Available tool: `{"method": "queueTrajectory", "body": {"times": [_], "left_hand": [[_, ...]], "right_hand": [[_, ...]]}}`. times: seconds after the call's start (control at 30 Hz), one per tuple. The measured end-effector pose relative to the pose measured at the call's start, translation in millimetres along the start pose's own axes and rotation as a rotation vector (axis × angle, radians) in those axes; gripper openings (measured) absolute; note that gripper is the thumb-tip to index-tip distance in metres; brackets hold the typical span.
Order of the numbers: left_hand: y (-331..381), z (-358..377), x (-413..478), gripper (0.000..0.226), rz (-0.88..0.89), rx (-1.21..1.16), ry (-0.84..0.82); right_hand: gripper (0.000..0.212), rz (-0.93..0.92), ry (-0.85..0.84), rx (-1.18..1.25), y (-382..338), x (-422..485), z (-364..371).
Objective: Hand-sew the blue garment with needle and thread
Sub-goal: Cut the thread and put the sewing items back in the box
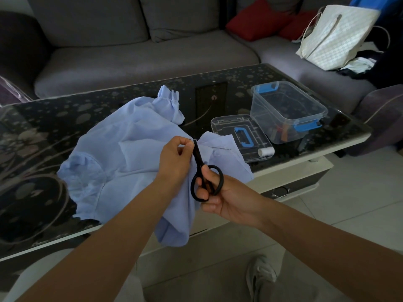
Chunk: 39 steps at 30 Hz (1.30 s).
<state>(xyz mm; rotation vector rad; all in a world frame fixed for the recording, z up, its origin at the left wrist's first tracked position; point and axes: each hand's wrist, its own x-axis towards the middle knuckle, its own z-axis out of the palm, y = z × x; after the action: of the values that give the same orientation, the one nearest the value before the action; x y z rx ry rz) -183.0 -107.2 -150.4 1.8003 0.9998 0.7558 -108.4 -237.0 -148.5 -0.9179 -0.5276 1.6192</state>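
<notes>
Glass table, frame centre: our left hand pinches thread at blue garment; right hand grips scissors. We judge stitching finished, trimming left.

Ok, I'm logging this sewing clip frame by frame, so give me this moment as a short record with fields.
left hand: pinches what looks like thread at the scissors' tip
right hand: holds scissors, fingers through the loops, blades pointing away
garment: spread on the table, part hanging over the near edge
box: open, on the table right of the garment
lid: flat beside the box
spool: white, lying on the lid
stage: apparently about to cut thread
</notes>
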Motion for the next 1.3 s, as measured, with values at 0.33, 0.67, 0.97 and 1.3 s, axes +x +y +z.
{"method": "queueTrajectory", "body": {"times": [0.33,0.67,0.97,1.3], "left_hand": [[-1,2,0,0.017,-0.021,0.007,-0.020],[1,-6,7,0.021,-0.020,0.070,0.106],[2,-11,23,0.030,-0.147,0.002,0.286],[2,2,37,0.023,-0.195,0.080,0.213]], "right_hand": [[0.028,0.042,0.064,-0.062,-4,-5,-10],[0.030,0.235,0.005,-0.359,-35,-17,-19],[0.035,0.316,-0.295,-0.803,-100,-41,-66],[0.039,-0.092,0.375,-0.613,-118,-4,-93]]}}
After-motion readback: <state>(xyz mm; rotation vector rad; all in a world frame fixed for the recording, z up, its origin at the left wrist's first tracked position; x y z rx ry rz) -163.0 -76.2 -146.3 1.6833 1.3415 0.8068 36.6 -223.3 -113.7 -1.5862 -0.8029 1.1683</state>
